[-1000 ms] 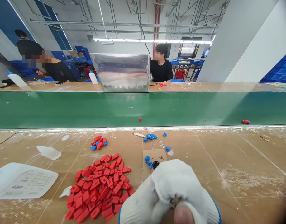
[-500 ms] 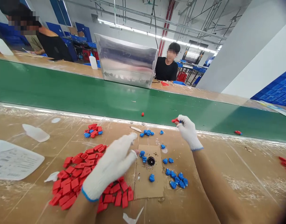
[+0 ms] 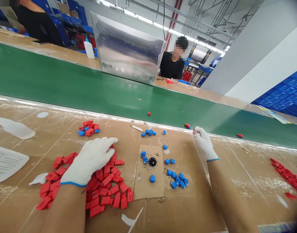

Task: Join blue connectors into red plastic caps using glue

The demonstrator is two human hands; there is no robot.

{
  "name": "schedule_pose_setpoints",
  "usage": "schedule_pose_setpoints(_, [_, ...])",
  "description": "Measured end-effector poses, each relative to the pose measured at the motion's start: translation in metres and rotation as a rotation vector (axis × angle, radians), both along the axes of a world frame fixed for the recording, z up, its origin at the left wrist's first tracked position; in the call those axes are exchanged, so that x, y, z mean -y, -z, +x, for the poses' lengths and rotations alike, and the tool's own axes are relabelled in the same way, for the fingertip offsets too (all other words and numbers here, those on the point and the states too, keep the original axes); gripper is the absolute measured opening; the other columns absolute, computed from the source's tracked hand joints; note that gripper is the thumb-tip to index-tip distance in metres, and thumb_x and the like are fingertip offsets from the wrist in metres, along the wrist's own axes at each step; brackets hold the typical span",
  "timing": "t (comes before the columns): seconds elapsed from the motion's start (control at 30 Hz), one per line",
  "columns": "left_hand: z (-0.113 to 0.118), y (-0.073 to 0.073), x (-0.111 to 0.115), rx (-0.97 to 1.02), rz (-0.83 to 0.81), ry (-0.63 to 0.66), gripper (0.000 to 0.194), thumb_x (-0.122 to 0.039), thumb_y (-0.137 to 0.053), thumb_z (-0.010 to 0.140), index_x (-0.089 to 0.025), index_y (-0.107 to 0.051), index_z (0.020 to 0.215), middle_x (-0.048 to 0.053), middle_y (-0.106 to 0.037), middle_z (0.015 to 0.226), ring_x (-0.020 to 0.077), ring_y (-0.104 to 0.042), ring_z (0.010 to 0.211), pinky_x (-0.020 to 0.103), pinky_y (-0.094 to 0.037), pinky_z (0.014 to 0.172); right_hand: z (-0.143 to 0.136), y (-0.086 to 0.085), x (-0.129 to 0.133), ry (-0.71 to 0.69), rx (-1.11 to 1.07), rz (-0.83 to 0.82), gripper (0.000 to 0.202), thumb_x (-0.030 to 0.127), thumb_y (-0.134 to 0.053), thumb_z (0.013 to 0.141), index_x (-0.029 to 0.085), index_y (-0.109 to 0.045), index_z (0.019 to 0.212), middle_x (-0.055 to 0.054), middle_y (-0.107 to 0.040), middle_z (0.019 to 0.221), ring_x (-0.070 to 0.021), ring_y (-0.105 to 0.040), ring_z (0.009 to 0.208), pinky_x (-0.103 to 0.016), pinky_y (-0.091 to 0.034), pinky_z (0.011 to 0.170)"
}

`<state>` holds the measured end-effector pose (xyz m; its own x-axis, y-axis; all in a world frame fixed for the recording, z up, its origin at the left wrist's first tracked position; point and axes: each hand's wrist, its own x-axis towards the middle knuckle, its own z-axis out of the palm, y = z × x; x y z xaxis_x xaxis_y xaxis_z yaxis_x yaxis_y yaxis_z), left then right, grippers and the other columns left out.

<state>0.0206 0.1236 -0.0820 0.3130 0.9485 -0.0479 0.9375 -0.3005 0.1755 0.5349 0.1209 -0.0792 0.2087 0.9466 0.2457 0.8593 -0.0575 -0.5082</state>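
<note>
While left hand (image 3: 91,159) touches blocks (image 3: 106,181), three belt pieces (image 3: 187,126)

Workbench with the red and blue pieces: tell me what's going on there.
A person's gloved left hand rests over the heap of red pieces. The gloved right hand is by the green belt's near edge, close to a red piece lying on it. Loose blue pieces sit between the hands.

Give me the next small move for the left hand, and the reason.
Probably close the left hand's grip on one block from the red pile: its fingers reach over those blocks, while the right hand seems empty, near a red-and-blue piece on the green belt.
</note>
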Motion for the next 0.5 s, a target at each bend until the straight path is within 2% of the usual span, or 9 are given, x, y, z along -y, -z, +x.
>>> schedule_pose_setpoints(0.1, [0.007, -0.003, -0.003, -0.039, -0.028, -0.015, 0.059, -0.030, -0.035, 0.099, -0.017, -0.074, 0.141, 0.021, -0.078, 0.131, 0.0463, -0.073, 0.120, 0.059, -0.056, 0.097, -0.036, -0.002, 0.053, -0.329, 0.027, -0.113, 0.009, 0.021, -0.063, 0.093, 0.021, -0.071, 0.098, -0.005, -0.073, 0.101, -0.0230, -0.068, 0.096, -0.038, -0.057, 0.089])
schedule_pose_setpoints(0.13, [0.008, -0.003, -0.004, -0.044, -0.040, -0.018, 0.059, -0.030, -0.034, 0.099, -0.018, -0.075, 0.140, 0.021, -0.078, 0.131, 0.0469, -0.073, 0.120, 0.059, -0.056, 0.096, -0.051, -0.001, 0.067, -0.430, 0.042, -0.151, 0.010, 0.017, -0.066, 0.088, 0.023, -0.071, 0.094, -0.004, -0.073, 0.099, -0.0230, -0.067, 0.097, -0.037, -0.056, 0.089])
schedule_pose_setpoints(0.2, [0.007, -0.003, -0.004, -0.046, -0.056, -0.019, 0.059, -0.029, -0.034, 0.098, -0.020, -0.076, 0.139, 0.020, -0.078, 0.131, 0.0469, -0.072, 0.121, 0.059, -0.055, 0.095, -0.079, 0.003, 0.083, -0.561, 0.072, -0.191, 0.013, 0.012, -0.065, 0.085, 0.024, -0.070, 0.089, -0.003, -0.070, 0.093, -0.0216, -0.063, 0.091, -0.035, -0.052, 0.086])
schedule_pose_setpoints(0.27, [0.005, -0.001, -0.003, -0.049, -0.062, 0.001, 0.060, -0.027, -0.033, 0.098, -0.023, -0.076, 0.140, 0.018, -0.078, 0.131, 0.0455, -0.072, 0.121, 0.058, -0.055, 0.097, -0.099, 0.007, 0.087, -0.625, 0.095, -0.196, 0.017, 0.008, -0.061, 0.086, 0.023, -0.069, 0.088, -0.004, -0.068, 0.090, -0.0212, -0.059, 0.088, -0.035, -0.049, 0.084])
schedule_pose_setpoints(0.37, [0.003, 0.000, -0.001, -0.070, -0.062, 0.025, 0.060, -0.025, -0.035, 0.096, -0.026, -0.077, 0.139, 0.016, -0.078, 0.132, 0.0426, -0.072, 0.121, 0.056, -0.054, 0.100, -0.113, 0.005, 0.082, -0.650, 0.098, -0.166, 0.021, 0.003, -0.055, 0.085, 0.022, -0.065, 0.085, -0.004, -0.063, 0.087, -0.0205, -0.055, 0.084, -0.033, -0.045, 0.079])
schedule_pose_setpoints(0.5, [0.004, -0.002, -0.001, -0.100, -0.041, 0.015, 0.053, -0.026, -0.040, 0.095, -0.025, -0.080, 0.130, 0.015, -0.081, 0.123, 0.0397, -0.074, 0.115, 0.050, -0.054, 0.096, -0.125, -0.022, 0.074, -0.641, 0.016, -0.061, 0.019, 0.005, -0.052, 0.089, 0.022, -0.060, 0.090, -0.002, -0.061, 0.090, -0.0181, -0.055, 0.083, -0.032, -0.046, 0.077])
